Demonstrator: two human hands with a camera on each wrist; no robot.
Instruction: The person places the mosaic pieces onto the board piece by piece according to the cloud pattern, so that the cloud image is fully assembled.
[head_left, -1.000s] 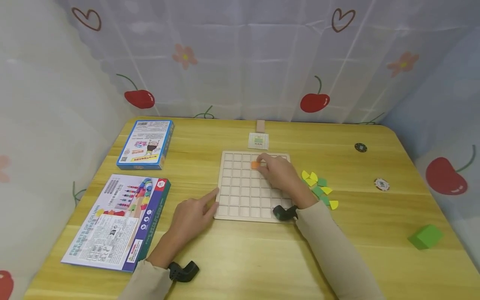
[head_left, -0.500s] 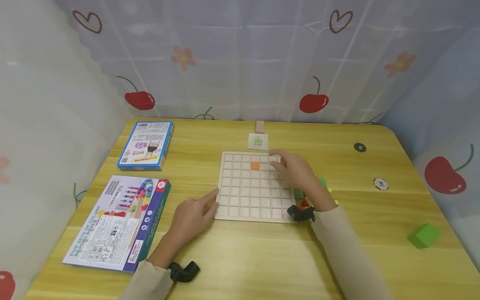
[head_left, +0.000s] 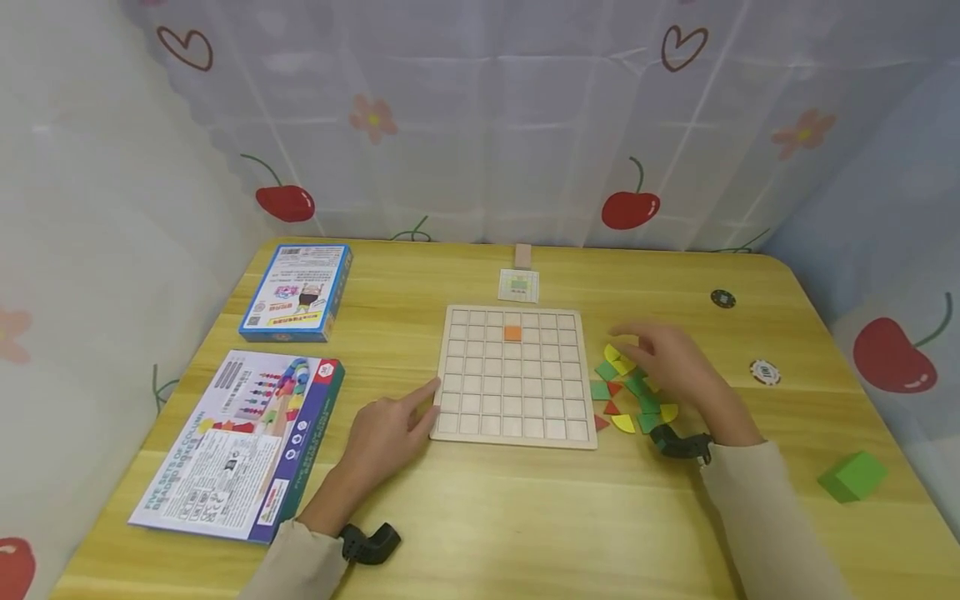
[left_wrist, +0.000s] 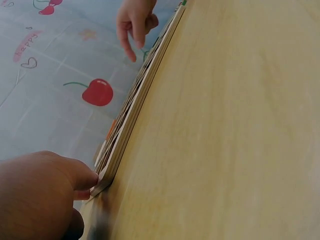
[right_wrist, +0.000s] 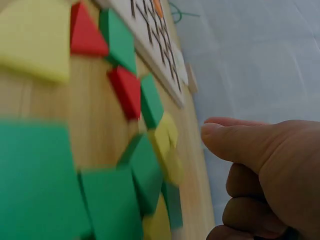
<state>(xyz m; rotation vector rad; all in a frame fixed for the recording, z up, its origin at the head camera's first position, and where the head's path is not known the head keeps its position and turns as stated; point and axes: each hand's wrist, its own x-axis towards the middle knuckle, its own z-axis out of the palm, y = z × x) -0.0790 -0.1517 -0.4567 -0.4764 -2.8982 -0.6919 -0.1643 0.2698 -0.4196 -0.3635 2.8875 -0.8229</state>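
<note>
A pale wooden grid board (head_left: pixel 480 406) lies in the middle of the table, with one orange square tile (head_left: pixel 512 333) in a cell of its upper part. At the board's left edge is my left hand (head_left: pixel 386 433), its index finger and thumb touching the rim. My right hand (head_left: pixel 671 354) hovers over the loose pieces right of the board, holding nothing. Below it lie green square tiles (head_left: pixel 601 390), yellow quarter-round pieces (head_left: pixel 623 423) and red triangles (head_left: pixel 612 408). In the right wrist view, the thumb (right_wrist: pixel 225 142) and index finger of that hand point forward, apart from the pieces.
Behind the board lie a small pattern card (head_left: pixel 518 286) and a wooden block (head_left: pixel 522 256). Two boxes, a blue-edged one (head_left: pixel 295 292) and a beaded-toy one (head_left: pixel 236 446), occupy the left. Black (head_left: pixel 723 298) and white chips (head_left: pixel 765 372) and a green block (head_left: pixel 852 477) sit at right.
My right hand has let go of the orange tile, which stays in its cell, and has moved right to above the loose pieces. The left hand keeps its place.
</note>
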